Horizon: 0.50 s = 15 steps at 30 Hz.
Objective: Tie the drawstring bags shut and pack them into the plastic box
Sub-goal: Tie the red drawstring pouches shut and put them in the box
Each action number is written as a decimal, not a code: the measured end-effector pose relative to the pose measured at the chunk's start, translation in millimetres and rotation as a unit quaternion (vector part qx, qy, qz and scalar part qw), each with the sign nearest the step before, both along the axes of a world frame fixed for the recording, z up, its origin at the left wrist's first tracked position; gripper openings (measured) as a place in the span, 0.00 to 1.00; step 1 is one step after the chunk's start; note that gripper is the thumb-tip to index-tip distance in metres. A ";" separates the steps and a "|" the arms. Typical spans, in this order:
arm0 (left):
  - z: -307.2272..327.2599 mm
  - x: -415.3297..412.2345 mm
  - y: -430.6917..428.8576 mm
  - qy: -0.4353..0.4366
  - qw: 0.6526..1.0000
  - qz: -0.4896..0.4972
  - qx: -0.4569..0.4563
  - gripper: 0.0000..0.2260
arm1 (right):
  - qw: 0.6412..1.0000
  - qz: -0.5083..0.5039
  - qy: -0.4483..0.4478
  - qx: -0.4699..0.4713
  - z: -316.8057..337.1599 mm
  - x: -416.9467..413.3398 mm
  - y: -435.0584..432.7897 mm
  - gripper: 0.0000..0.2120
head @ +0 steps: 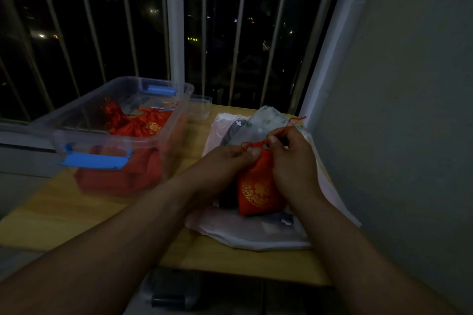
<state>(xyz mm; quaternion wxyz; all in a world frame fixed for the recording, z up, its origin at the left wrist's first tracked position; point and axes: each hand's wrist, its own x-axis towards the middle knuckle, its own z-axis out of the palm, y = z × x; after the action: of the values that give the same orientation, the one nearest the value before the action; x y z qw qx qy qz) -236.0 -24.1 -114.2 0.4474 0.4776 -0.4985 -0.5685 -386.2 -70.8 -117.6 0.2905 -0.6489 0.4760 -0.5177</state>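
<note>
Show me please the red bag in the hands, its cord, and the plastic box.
red bag (pixel 258 188): head view, gold pattern on its front.
cord (pixel 253 144): head view, the stretch above the bag's mouth.
plastic box (pixel 178 123): head view, clear right wall.

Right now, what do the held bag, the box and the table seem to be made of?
Bag: red fabric with a satin-like sheen and gold pattern; it creases softly.
Box: clear, glossy hard plastic; the bags inside show through its wall.
Table: pale wood or wood-look laminate, smooth; the dim light leaves it open.
</note>
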 end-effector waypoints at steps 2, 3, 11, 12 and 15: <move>-1.7 0.9 -3.6 -0.012 0.998 0.054 -0.029 0.13 | 1.000 0.007 -0.001 0.016 2.5 1.1 0.4 0.06; -1.3 0.0 -5.8 -0.006 0.996 0.081 -0.035 0.12 | 0.999 0.019 -0.007 0.039 3.1 -0.6 -0.1 0.07; 5.0 9.2 -4.4 -0.083 0.969 0.211 -0.094 0.10 | 0.948 0.181 -0.084 0.247 9.3 -3.4 6.9 0.08; 4.8 9.8 -4.0 -0.074 0.967 0.225 -0.089 0.12 | 0.953 0.172 -0.083 0.236 10.7 -1.8 7.4 0.08; 5.0 15.5 -1.6 0.020 0.963 0.262 -0.054 0.17 | 0.966 0.146 -0.082 0.195 20.1 8.4 8.8 0.08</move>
<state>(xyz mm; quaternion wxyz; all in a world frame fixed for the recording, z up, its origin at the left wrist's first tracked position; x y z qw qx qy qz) -220.5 -25.7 -109.2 0.6160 0.5551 -0.3766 -0.4129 -377.8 -61.9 -97.6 0.5219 -0.5973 0.4423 -0.4186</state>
